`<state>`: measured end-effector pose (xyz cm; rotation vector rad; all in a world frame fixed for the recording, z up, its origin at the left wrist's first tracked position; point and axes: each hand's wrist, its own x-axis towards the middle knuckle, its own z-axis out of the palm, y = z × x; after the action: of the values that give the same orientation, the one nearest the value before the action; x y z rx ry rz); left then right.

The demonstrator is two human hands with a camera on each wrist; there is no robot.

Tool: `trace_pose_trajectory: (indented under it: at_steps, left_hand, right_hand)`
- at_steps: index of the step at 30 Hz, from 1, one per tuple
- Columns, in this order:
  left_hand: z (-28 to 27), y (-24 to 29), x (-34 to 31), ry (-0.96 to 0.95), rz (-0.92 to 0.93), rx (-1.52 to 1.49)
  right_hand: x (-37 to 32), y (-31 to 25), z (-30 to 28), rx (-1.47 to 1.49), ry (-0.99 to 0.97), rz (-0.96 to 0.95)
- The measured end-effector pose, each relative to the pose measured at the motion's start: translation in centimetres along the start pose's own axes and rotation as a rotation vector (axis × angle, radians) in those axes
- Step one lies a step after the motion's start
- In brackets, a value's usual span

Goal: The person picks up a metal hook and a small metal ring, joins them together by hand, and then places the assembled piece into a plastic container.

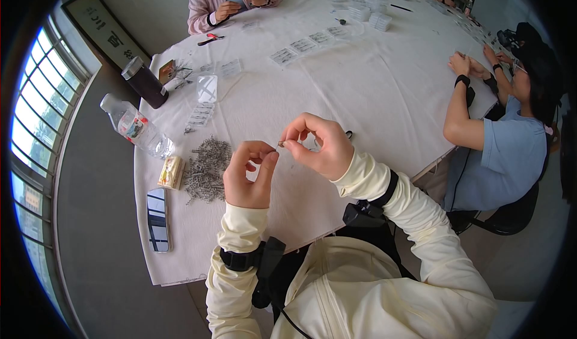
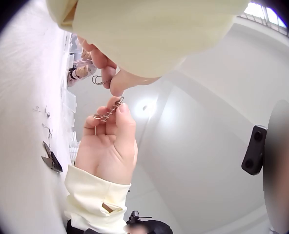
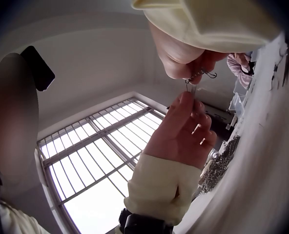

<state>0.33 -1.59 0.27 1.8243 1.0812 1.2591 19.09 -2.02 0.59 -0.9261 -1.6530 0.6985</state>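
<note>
In the head view my left hand (image 1: 251,174) pinches a thin wire piece between thumb and forefinger, nearly touching my right hand (image 1: 320,145), which pinches a small metal piece (image 1: 281,144). The left wrist view has a coiled metal piece (image 2: 111,111) in the fingers of my right hand (image 2: 110,139), and a wire loop (image 2: 99,80) at my left fingertips. From the right wrist, a twisted piece with a hooked end (image 3: 209,74) shows under my right hand (image 3: 181,58), its wire close to the thumb of my left hand (image 3: 181,126).
A heap of small metal pieces (image 1: 207,169) lies left of my hands, near a yellow packet (image 1: 171,172), phone (image 1: 158,220), water bottle (image 1: 137,127) and dark flask (image 1: 145,83). Clear trays (image 1: 282,56) and red pliers (image 1: 210,39) lie farther back. Other people sit around the table (image 1: 354,92).
</note>
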Motion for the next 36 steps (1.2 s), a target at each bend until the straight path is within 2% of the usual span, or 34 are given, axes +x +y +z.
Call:
trace_pose_trajectory:
  at_steps: [4, 6, 8, 12, 15, 17, 18, 20, 23, 25, 29, 31, 36]
  left_hand:
    - [0.3, 0.6, -0.1, 0.008, 0.097, 0.1]
    - [0.4, 0.7, -0.1, 0.002, 0.136, 0.147]
    - [0.5, 0.7, 0.0, 0.031, 0.259, 0.216]
    - [0.4, 1.0, 0.0, 0.028, 0.263, 0.279]
    - [0.5, 0.9, -0.1, 0.023, 0.21, 0.193]
    - [0.4, 0.5, -0.1, -0.024, 0.014, 0.011]
    - [0.3, 0.2, -0.1, -0.021, 0.014, 0.012]
    - [0.4, -0.5, 0.0, -0.042, -0.106, -0.139]
    - [0.6, -1.4, 0.0, -0.02, -0.106, -0.185]
    - [0.6, -1.4, 0.0, -0.001, -0.123, -0.184]
    - [0.7, -1.4, 0.1, 0.065, -0.126, -0.199]
    - [0.6, -1.4, 0.1, 0.068, -0.113, -0.177]
    - [0.6, -1.4, 0.1, 0.067, -0.054, -0.15]
  right_hand:
    - [-0.2, -0.5, 0.3, 0.056, 0.023, 0.072]
    - [-0.4, -0.3, 0.7, 0.054, 0.037, 0.035]
    - [-0.5, -0.2, 0.9, 0.052, 0.052, -0.002]
    - [-0.5, 0.0, 1.0, 0.047, 0.047, -0.015]
    - [-0.5, -0.1, 1.0, 0.048, 0.056, 0.0]
    - [-0.4, 0.0, 1.0, 0.043, 0.064, 0.016]
    - [-0.4, 0.3, 1.1, 0.037, 0.062, -0.004]
    - [-0.3, 0.4, 1.0, 0.032, 0.06, -0.023]
    - [-0.3, 0.4, 1.0, -0.02, 0.049, -0.059]
    - [-0.2, 0.7, 1.3, 0.106, 0.02, -0.044]
    - [-0.2, 0.5, 1.4, 0.12, 0.023, -0.015]
    - [-0.1, 0.2, 1.3, -0.006, 0.041, -0.068]
    - [0.0, 0.0, 1.0, -0.073, 0.06, -0.132]
